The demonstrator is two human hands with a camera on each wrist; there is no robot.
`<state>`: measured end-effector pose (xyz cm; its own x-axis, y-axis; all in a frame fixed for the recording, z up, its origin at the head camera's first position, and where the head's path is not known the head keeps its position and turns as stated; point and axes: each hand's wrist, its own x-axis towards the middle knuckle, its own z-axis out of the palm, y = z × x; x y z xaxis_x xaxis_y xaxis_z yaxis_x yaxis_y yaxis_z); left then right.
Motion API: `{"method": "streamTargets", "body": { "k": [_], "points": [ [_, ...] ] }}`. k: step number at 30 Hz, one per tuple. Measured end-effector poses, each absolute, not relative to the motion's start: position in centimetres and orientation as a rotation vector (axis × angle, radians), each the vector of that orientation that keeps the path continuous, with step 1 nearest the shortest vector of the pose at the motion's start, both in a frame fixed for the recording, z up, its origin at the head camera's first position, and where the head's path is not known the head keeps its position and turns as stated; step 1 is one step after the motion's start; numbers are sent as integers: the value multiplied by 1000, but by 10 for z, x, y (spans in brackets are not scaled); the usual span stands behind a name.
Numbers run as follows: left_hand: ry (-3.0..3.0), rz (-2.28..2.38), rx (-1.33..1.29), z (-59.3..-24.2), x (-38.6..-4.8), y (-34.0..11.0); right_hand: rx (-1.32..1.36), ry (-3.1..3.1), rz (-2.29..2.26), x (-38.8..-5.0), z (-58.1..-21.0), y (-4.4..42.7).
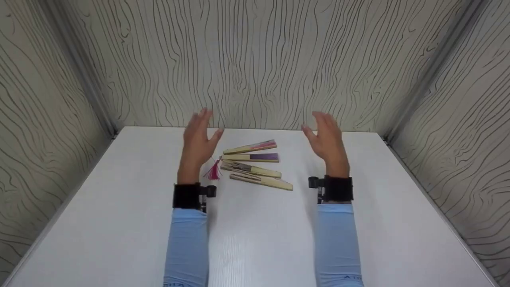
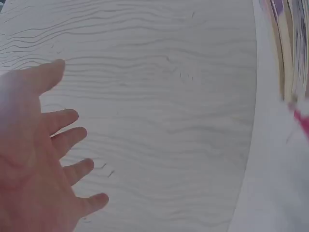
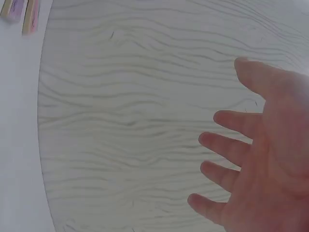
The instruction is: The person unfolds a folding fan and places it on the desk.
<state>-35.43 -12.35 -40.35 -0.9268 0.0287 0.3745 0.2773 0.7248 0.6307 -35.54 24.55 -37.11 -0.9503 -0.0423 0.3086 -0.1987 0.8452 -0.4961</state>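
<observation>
Several folded fans lie side by side on the white table: one with pink (image 1: 263, 146), one with purple (image 1: 263, 156), one with a greyish patterned part (image 1: 266, 172), and a pale one nearest the front (image 1: 275, 183). A pink tassel (image 1: 214, 171) lies at their left ends. My left hand (image 1: 197, 141) is raised to the left of the fans, my right hand (image 1: 327, 141) to their right. Both wrist views show spread fingers and empty palms, left (image 2: 38, 150) and right (image 3: 265, 150). Neither hand touches a fan.
The white table (image 1: 119, 223) has its back edge against a wall with a wood-grain line pattern (image 1: 255, 71). Similar patterned panels stand at the left (image 1: 36, 119) and right (image 1: 470, 119), with grey posts at the back corners.
</observation>
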Motion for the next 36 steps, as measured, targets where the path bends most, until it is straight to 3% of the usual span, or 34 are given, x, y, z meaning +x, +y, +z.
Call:
{"method": "streamTargets", "body": {
  "k": [7, 15, 20, 27, 36],
  "points": [
    [-2856, -899, -458, -448, -371, -77, 407, -3006, 684, -372, -418, 198],
    [-2944, -606, -500, -472, -372, -76, 514, -3270, 597, -385, -455, 182],
    [-2970, -620, -462, -479, -366, -79, 428, -3303, 688, -382, -462, 181],
    [-2949, -587, -458, -484, -369, -78, 581, -3233, 676, -382, -461, 176],
    [-3024, -592, -420, -487, -372, -76, 564, -3249, 605, -380, -463, 170]
  ]
}}
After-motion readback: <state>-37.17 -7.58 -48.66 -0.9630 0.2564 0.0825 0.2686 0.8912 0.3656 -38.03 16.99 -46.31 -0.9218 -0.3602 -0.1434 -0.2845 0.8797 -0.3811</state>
